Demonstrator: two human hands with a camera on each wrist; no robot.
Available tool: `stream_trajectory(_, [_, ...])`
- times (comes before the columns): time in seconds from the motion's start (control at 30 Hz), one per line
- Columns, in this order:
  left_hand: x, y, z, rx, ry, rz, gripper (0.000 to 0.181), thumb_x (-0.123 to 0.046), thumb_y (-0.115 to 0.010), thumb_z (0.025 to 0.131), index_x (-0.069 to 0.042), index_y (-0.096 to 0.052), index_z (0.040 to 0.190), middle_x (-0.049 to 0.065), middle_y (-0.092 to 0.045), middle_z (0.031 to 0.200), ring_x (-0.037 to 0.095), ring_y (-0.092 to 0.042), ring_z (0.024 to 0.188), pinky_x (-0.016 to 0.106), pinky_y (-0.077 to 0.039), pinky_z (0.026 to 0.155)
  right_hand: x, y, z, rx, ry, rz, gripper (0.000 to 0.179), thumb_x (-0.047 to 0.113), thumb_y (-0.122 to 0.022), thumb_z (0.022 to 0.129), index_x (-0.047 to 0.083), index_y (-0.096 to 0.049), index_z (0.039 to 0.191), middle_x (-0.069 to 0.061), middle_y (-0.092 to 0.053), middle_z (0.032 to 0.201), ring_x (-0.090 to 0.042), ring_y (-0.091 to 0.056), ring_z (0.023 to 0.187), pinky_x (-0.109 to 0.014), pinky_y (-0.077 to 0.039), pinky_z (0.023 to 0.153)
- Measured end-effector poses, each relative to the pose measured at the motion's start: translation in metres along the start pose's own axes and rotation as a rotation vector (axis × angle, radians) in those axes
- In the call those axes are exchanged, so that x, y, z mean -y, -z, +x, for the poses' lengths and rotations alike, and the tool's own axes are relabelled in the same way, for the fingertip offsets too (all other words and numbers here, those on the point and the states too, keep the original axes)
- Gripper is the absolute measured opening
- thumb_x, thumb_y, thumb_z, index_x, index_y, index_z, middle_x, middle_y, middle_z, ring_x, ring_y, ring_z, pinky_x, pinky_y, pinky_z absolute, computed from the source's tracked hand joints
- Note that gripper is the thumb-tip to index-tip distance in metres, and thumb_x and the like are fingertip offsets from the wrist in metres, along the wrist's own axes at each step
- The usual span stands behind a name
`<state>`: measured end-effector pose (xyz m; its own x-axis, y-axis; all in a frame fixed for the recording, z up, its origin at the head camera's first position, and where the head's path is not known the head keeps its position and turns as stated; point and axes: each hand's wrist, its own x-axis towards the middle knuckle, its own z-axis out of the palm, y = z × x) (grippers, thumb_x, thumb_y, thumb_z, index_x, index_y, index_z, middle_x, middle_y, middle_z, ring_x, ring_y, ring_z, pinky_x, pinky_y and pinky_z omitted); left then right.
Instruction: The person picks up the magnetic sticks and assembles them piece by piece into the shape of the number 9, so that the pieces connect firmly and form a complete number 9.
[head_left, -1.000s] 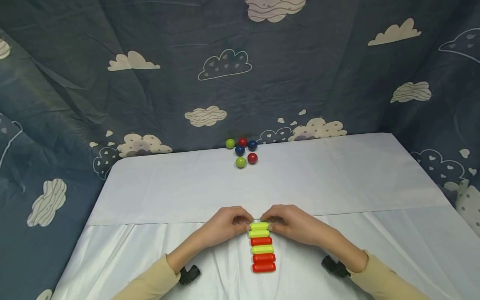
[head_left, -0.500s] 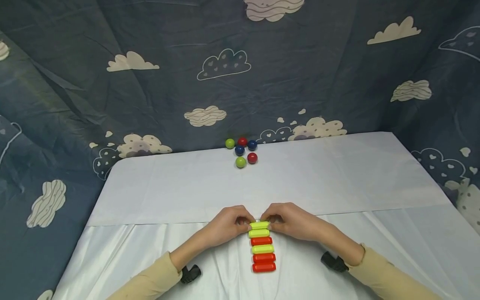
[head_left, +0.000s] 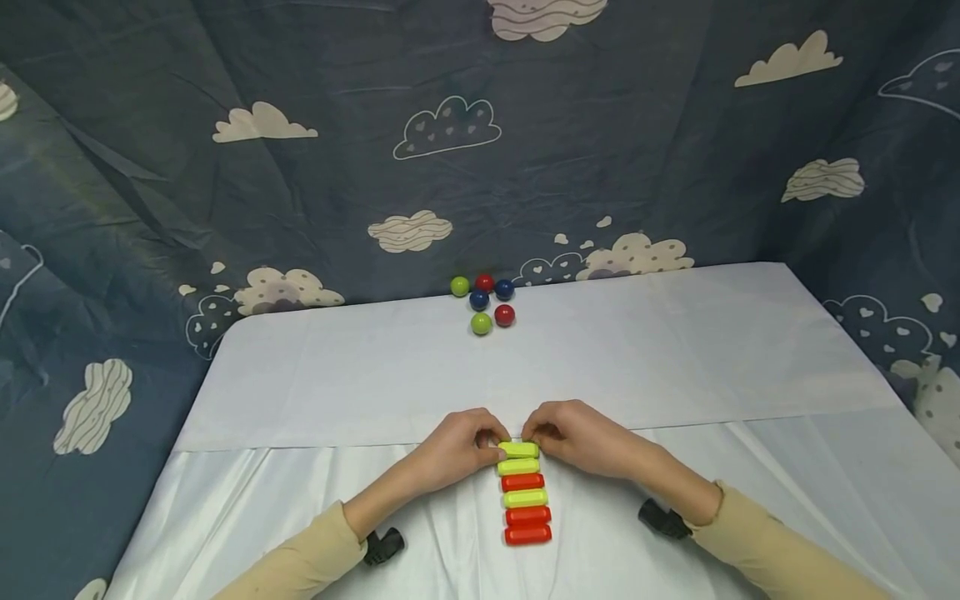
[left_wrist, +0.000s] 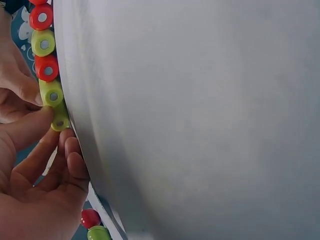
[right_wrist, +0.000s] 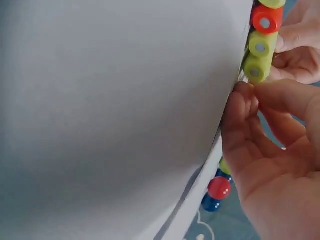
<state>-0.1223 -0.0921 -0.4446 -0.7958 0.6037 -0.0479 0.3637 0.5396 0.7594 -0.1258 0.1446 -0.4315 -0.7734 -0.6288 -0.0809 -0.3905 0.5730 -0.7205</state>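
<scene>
Several toy rods, red and yellow-green with silver discs in their ends, lie side by side in a row on the white table. At the row's far end, my left hand [head_left: 459, 450] pinches the farthest yellow-green rod [head_left: 519, 450] between thumb and fingers. The left wrist view shows the left thumb [left_wrist: 35, 126] along its near side, by the neighbouring yellow-green rod [left_wrist: 52, 95]. My right hand [head_left: 581, 433] is beside the same rod's right end, thumb and fingertips close together. In the right wrist view its fingertips [right_wrist: 243, 92] are at the rod's far side, leaving the silver end uncovered.
A red rod [head_left: 528, 535] is nearest in the row. Several green, red and blue balls, among them a green ball [head_left: 482, 323] and a red ball [head_left: 505, 315], sit at the table's back edge. Behind hangs a dark cloud-patterned cloth [head_left: 330, 192].
My right hand has shifted slightly away from me, and its thumb has come off the farthest rod's right end. The left hand keeps its pinch; rods and balls look unmoved.
</scene>
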Motion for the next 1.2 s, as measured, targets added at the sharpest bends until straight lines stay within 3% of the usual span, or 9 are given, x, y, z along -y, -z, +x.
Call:
stream_trajectory(0.27, [-0.0001, 0.0004, 0.0005, -0.009, 0.013, 0.005, 0.010, -0.011, -0.074, 0.088, -0.013, -0.073, 0.098, -0.009, -0.057, 0.081, 0.006, -0.051, 0.072, 0.022, -0.045, 0.063, -0.0017, 0.0019, 0.0015, 0.041, -0.002, 0.063, 0.020, 0.005, -0.065, 0.092, 0.012, -0.071, 0.110, 0.009, -0.067, 0.100, -0.012, -0.059, 0.087, -0.027, -0.052, 0.080])
stream_trajectory(0.43, [-0.0010, 0.0010, 0.0000, -0.029, 0.019, 0.006, 0.009, -0.010, -0.073, 0.088, -0.013, -0.073, 0.096, -0.009, -0.057, 0.080, 0.006, -0.052, 0.071, 0.022, -0.044, 0.062, -0.0022, 0.0048, 0.0011, 0.064, -0.002, 0.085, 0.022, 0.006, -0.069, 0.089, 0.015, -0.071, 0.109, 0.008, -0.065, 0.093, -0.014, -0.058, 0.083, -0.028, -0.051, 0.074])
stream_trajectory(1.03, [-0.0031, 0.0019, -0.0004, -0.036, 0.032, -0.005, 0.008, -0.010, -0.074, 0.087, -0.012, -0.073, 0.094, -0.008, -0.058, 0.079, 0.006, -0.052, 0.069, 0.022, -0.044, 0.061, -0.0050, 0.0030, 0.0014, 0.050, 0.020, 0.063, 0.023, 0.004, -0.073, 0.086, 0.015, -0.071, 0.106, 0.008, -0.063, 0.088, -0.012, -0.057, 0.077, -0.027, -0.051, 0.069])
stream_trajectory(1.2, [-0.0051, 0.0087, 0.0014, -0.046, 0.037, 0.010, 0.009, -0.008, -0.072, 0.087, -0.010, -0.071, 0.096, -0.007, -0.060, 0.079, 0.008, -0.054, 0.069, 0.023, -0.046, 0.062, -0.0019, 0.0058, 0.0060, 0.031, 0.026, 0.061, 0.022, 0.004, -0.072, 0.087, 0.015, -0.071, 0.106, 0.008, -0.062, 0.086, -0.013, -0.057, 0.077, -0.027, -0.050, 0.067])
